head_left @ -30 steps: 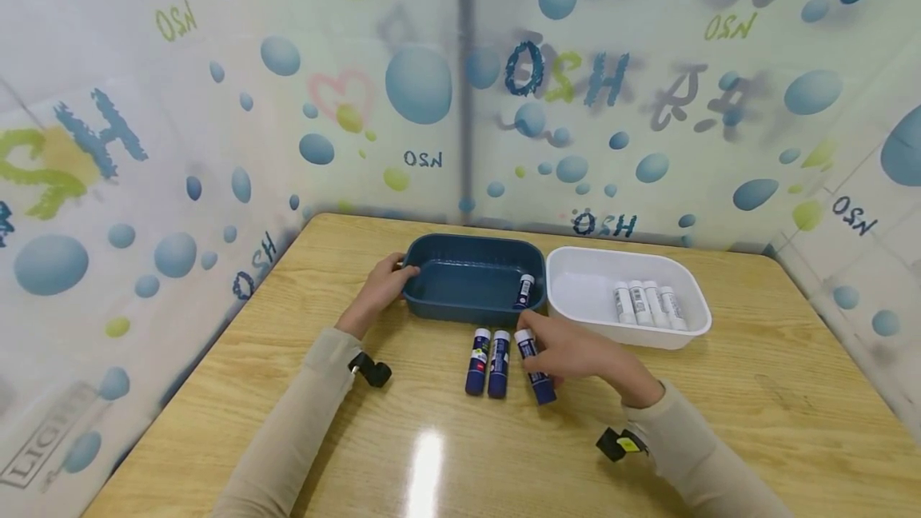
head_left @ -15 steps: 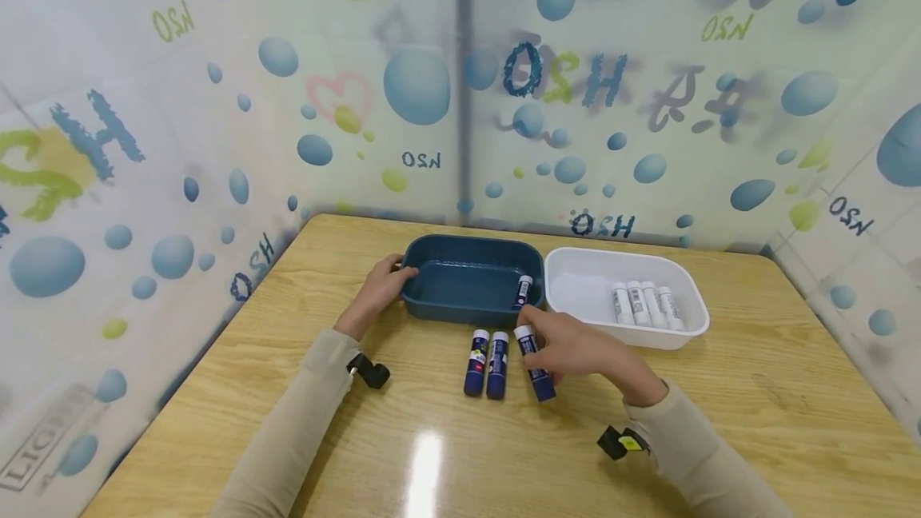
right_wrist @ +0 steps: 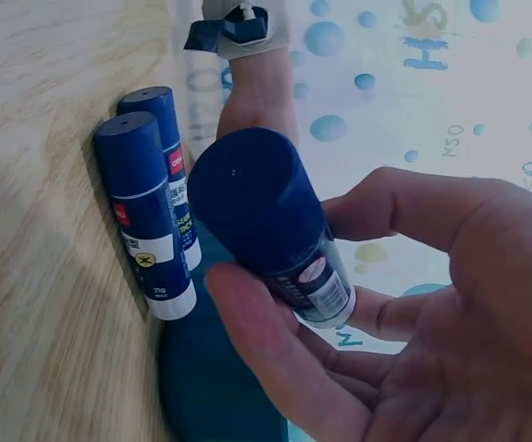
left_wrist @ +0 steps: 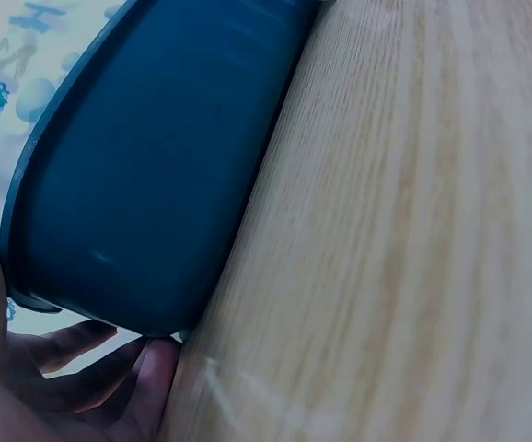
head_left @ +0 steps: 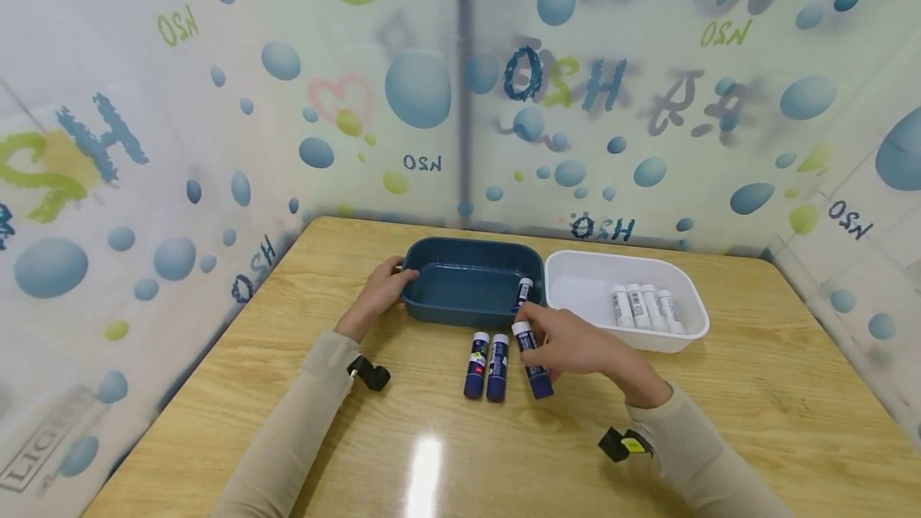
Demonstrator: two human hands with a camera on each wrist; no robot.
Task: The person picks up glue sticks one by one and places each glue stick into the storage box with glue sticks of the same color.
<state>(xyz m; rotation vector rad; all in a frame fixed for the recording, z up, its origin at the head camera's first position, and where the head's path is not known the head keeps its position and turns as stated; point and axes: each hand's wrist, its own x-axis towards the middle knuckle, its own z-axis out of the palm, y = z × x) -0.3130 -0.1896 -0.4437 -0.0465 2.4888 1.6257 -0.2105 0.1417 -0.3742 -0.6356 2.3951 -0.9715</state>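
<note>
Right hand (head_left: 576,342) pinches navy, white-ended cylindrical glue stick (head_left: 536,380), long axis toward near-right corner of dark-blue plastic tray (head_left: 460,314). Left hand (head_left: 381,291) grips tray's left edge.

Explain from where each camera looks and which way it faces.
Head: on the head, facing forward and down at the table, blue tray and white tray; left hand, right hand and sleeves show.
Left wrist: on the left wrist, facing the outside of the blue tray; left hand's fingers show lower left.
Right wrist: on the right wrist, facing the held glue stick; right hand and, behind, left arm show.
Head and right wrist both show two lying glue sticks.
</note>
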